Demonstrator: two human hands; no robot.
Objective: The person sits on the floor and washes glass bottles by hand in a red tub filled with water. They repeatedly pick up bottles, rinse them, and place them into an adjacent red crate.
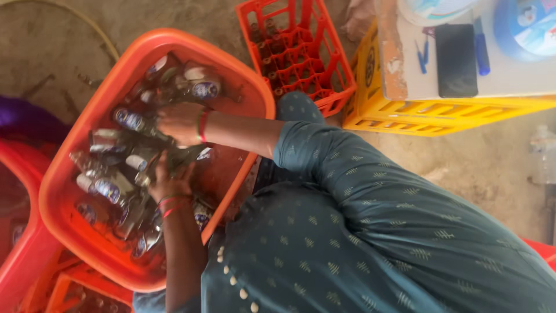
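Observation:
An orange plastic tub [243,87] holds several glass bottles lying in water, some with blue and white labels. My right hand [180,123], with red and green bangles at the wrist, reaches in from the right and closes on a labelled bottle [130,120]. Just below it, my left hand [169,184], wearing red bangles, grips a dark green bottle [184,156] near the tub's middle. The two hands are close together, almost touching. More bottles [104,188] lie around them, partly under water.
An orange bottle crate [301,55] with bottles in its cells stands beyond the tub. A yellow crate [417,113] carries a board with a phone [456,58] and pens. Another red tub [23,243] and an orange crate [75,290] sit at lower left. Sandy ground surrounds everything.

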